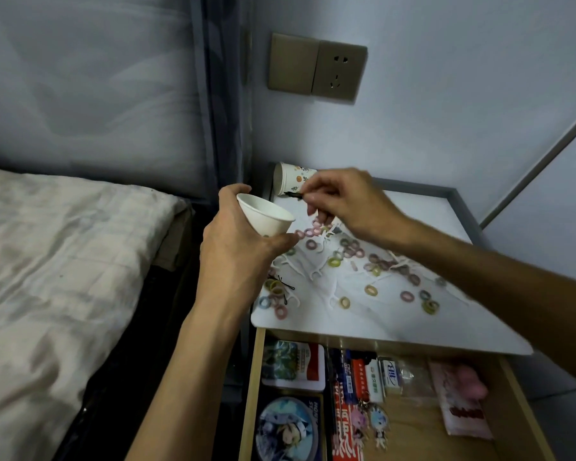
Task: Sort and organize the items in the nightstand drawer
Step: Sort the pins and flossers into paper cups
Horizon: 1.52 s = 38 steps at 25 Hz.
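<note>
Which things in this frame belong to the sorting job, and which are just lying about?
In the job: left hand holding white cup; right hand pinching black hairpin; scattered hair ties and floss picks; tipped patterned cup; open drawer.
Lying about: bed; wall socket.

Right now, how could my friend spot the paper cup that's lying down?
Find the white nightstand top below the wall socket. At its back left corner, near the wall, lies a paper cup printed with orange dots and leaves. Unlike the held cup in the left hand, it is tipped on its side.
</note>
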Each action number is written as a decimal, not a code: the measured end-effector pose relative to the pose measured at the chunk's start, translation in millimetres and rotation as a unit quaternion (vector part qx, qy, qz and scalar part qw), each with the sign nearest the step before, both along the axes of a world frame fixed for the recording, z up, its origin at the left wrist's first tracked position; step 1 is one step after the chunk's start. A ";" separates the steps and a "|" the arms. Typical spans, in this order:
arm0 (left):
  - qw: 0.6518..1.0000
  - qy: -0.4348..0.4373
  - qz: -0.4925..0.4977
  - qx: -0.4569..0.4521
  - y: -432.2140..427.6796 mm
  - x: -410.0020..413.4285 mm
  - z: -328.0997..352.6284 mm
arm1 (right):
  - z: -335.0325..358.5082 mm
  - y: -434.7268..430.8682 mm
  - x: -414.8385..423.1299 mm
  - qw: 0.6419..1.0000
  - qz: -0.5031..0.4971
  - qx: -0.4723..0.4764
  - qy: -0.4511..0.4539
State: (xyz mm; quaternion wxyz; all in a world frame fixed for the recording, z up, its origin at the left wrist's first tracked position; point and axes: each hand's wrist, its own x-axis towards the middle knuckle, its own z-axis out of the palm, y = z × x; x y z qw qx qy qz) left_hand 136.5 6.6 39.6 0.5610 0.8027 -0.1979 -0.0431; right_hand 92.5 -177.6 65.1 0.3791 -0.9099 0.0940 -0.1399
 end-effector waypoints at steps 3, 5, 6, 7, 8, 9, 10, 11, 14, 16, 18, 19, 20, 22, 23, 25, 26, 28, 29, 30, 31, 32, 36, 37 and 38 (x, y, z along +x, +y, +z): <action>1.000 0.003 -0.016 -0.004 -4.1 -3.1 -1.1 | 44.2 11.5 3.2 0.979 0.139 -0.146 0.029; 1.000 0.006 -0.028 -0.008 -6.5 -6.6 0.1 | 55.0 20.4 4.9 0.961 0.196 -0.188 0.059; 0.999 0.007 -0.031 -0.012 -7.2 -7.7 0.6 | 55.2 21.8 6.0 0.960 0.204 -0.183 0.056; 0.999 0.006 -0.031 -0.018 -7.1 -8.5 1.3 | 53.2 20.9 6.5 0.966 0.196 -0.166 0.034; 0.999 0.003 -0.026 -0.022 -6.7 -8.4 1.7 | 48.5 17.4 6.3 0.976 0.166 -0.138 0.002; 1.000 -0.001 -0.017 -0.026 -6.3 -7.5 1.6 | 39.9 10.9 4.9 0.988 0.114 -0.103 -0.025; 1.000 -0.005 -0.005 -0.027 -4.9 -5.9 1.6 | 28.2 4.6 3.2 0.996 0.053 -0.067 -0.027; 1.000 -0.010 0.008 -0.028 -2.5 -3.7 1.2 | 11.5 0.6 1.1 0.999 0.003 -0.039 0.002; 0.999 -0.020 0.025 -0.029 2.3 0.7 0.1 | -51.5 8.5 -8.1 0.980 -0.021 -0.085 0.180; 0.999 -0.023 0.026 -0.032 3.9 1.7 -0.5 | -82.2 24.4 -8.9 0.974 -0.018 -0.093 0.208; 0.999 -0.023 0.028 -0.029 4.9 2.5 -1.1 | -98.0 33.3 -4.4 0.978 -0.039 -0.076 0.190; 0.999 -0.022 0.029 -0.029 5.5 3.1 -1.7 | -103.0 35.9 -1.3 0.978 -0.045 -0.075 0.189; 0.999 -0.021 0.029 -0.029 6.1 3.6 -1.9 | -106.9 37.9 1.3 0.977 -0.049 -0.080 0.192; 0.999 -0.021 0.027 -0.028 6.2 4.2 -2.4 | -112.6 41.5 4.9 0.973 -0.052 -0.094 0.203; 0.999 -0.020 0.026 -0.028 6.0 4.3 -2.7 | -114.3 44.0 6.0 0.970 -0.056 -0.114 0.209; 0.999 -0.018 0.025 -0.027 5.6 4.1 -2.9 | -117.1 47.9 7.2 0.958 -0.070 -0.171 0.218; 0.999 -0.018 0.025 -0.026 5.6 3.9 -2.7 | -118.8 47.7 7.4 0.953 -0.076 -0.199 0.217; 0.999 -0.017 0.026 -0.025 6.1 4.2 -2.9 | -120.0 44.5 4.9 0.946 -0.078 -0.238 0.207; 0.999 -0.016 0.027 -0.025 6.6 4.3 -3.2 | -120.5 41.2 2.6 0.946 -0.073 -0.246 0.198; 0.999 -0.016 0.027 -0.025 7.1 4.5 -3.0 | -121.3 36.7 0.5 0.945 -0.070 -0.253 0.193; 0.999 -0.017 0.027 -0.025 7.3 4.5 -3.2 | -121.4 32.0 -1.2 0.943 -0.071 -0.261 0.191; 0.999 -0.017 0.026 -0.025 7.4 4.4 -3.0 | -120.8 28.0 -2.4 0.940 -0.079 -0.266 0.198; 0.999 -0.018 0.016 -0.023 5.9 2.2 -2.1 | -119.5 16.0 -2.3 0.930 -0.088 -0.263 0.240; 0.999 -0.017 0.015 -0.025 5.3 1.7 -2.0 | -117.9 14.2 -2.3 0.931 -0.080 -0.257 0.246; 0.999 -0.015 0.017 -0.025 4.9 1.2 -1.8 | -115.6 12.1 -2.4 0.932 -0.073 -0.250 0.251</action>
